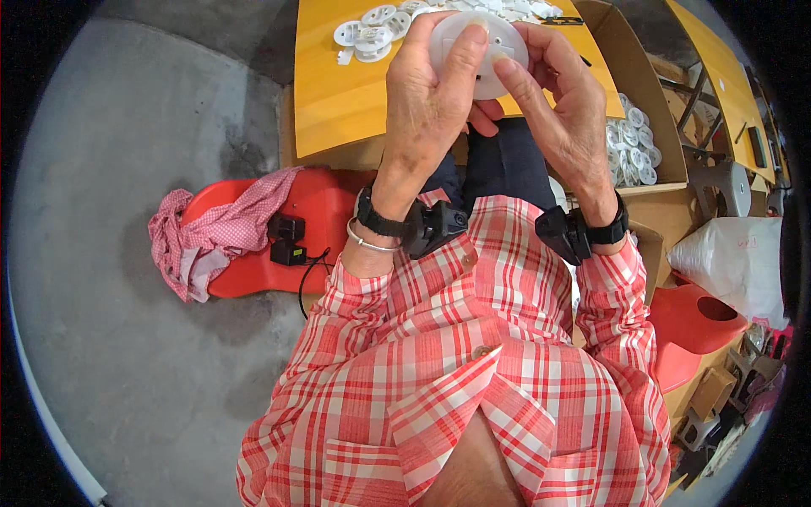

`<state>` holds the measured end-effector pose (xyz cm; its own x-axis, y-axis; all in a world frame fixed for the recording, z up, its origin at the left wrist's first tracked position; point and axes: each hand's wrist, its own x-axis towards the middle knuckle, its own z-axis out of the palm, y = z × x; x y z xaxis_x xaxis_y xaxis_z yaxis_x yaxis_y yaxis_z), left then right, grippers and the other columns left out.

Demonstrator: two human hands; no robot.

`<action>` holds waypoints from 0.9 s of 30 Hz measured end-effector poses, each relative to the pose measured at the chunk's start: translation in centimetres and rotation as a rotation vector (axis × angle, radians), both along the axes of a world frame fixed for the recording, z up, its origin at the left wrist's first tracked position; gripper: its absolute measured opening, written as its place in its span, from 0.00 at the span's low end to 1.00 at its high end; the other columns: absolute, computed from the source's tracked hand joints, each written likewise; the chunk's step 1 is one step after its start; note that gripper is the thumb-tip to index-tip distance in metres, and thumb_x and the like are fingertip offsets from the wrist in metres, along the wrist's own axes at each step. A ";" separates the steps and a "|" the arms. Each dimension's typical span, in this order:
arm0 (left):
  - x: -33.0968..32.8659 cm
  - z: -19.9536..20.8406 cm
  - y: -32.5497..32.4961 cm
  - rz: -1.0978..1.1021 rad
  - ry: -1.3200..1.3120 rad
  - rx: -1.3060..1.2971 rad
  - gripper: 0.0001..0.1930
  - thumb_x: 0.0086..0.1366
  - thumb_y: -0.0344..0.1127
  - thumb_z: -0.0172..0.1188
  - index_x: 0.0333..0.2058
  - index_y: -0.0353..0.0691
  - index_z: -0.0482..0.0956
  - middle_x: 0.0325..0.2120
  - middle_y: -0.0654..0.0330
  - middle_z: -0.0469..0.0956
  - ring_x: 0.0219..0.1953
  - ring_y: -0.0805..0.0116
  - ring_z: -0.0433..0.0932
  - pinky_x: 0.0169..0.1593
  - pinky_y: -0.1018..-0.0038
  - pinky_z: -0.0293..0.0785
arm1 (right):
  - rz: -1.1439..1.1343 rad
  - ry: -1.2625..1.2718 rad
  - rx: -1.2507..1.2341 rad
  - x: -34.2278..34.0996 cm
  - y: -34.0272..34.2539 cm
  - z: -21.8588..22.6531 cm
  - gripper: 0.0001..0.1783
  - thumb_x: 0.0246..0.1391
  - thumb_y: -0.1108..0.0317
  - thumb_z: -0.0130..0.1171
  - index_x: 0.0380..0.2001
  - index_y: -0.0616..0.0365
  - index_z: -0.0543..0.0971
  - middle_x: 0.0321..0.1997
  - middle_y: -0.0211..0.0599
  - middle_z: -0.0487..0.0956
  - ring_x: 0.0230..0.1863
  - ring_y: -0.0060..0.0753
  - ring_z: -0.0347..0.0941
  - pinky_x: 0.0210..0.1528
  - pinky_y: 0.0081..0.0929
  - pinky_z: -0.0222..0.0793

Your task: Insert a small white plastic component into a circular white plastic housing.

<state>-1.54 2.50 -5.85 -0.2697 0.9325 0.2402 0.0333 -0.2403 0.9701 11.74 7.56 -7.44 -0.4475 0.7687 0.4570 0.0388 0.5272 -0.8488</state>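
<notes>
Above the near edge of a yellow table (342,106), I hold a round white plastic disc (504,35) in both hands. My left hand (427,106) grips its left side, with the thumb laid across the face. From the right, my right hand (562,101) closes on the rim, its thumb pressing low on the disc. Small holes show in the disc's face; its underside is hidden. Similar round white plastic parts (373,35) lie loosely piled on the table just beyond my left hand. More small white pieces (515,10) are spread behind the disc.
An open cardboard box (667,110) right of the table contains many white round parts (632,148). To my left is a red chair (317,207) with a checked cloth (245,211) and black devices (287,241). A white sack (731,262) and red stool (697,317) stand right.
</notes>
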 end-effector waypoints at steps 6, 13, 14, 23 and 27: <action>0.6 3.0 -0.7 0.056 0.072 -0.122 0.18 0.65 0.45 0.48 0.42 0.33 0.66 0.27 0.56 0.74 0.16 0.76 0.71 0.15 0.84 0.66 | -0.045 -0.017 0.056 0.3 -0.1 1.1 0.18 0.52 0.71 0.59 0.45 0.66 0.70 0.36 0.29 0.74 0.36 0.14 0.68 0.39 0.13 0.65; 1.1 0.5 -0.4 0.135 0.055 0.043 0.17 0.64 0.43 0.51 0.43 0.33 0.67 0.20 0.54 0.76 0.13 0.72 0.75 0.11 0.82 0.67 | -0.001 0.081 -0.020 -0.1 0.1 1.4 0.14 0.52 0.72 0.59 0.41 0.65 0.70 0.34 0.30 0.74 0.34 0.13 0.67 0.36 0.12 0.64; 0.8 -0.5 0.2 0.131 0.052 0.047 0.17 0.64 0.43 0.51 0.43 0.33 0.67 0.20 0.54 0.76 0.13 0.72 0.75 0.11 0.82 0.67 | -0.019 0.069 -0.007 -0.3 1.5 -0.1 0.13 0.51 0.68 0.59 0.37 0.64 0.73 0.29 0.30 0.74 0.29 0.15 0.68 0.30 0.15 0.64; -1.4 -2.0 1.0 -0.182 -0.192 -0.267 0.32 0.66 0.62 0.32 0.39 0.34 0.70 0.17 0.55 0.75 0.11 0.74 0.73 0.10 0.87 0.60 | 0.167 0.172 -0.419 0.3 2.7 -3.3 0.17 0.61 0.59 0.47 0.41 0.63 0.73 0.27 0.24 0.71 0.30 0.13 0.64 0.34 0.14 0.60; -1.2 -1.7 0.7 -0.176 -0.184 -0.238 0.31 0.66 0.61 0.36 0.39 0.33 0.70 0.18 0.54 0.76 0.11 0.74 0.74 0.11 0.87 0.60 | 0.127 0.126 -0.345 0.6 2.2 -3.0 0.17 0.63 0.59 0.44 0.42 0.62 0.73 0.25 0.25 0.71 0.29 0.14 0.65 0.34 0.14 0.61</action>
<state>-2.74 3.24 -7.54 -0.1181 0.9926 -0.0277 -0.1695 0.0073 0.9855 12.34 9.77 -10.49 -0.5060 0.8289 0.2385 -0.1243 0.2036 -0.9711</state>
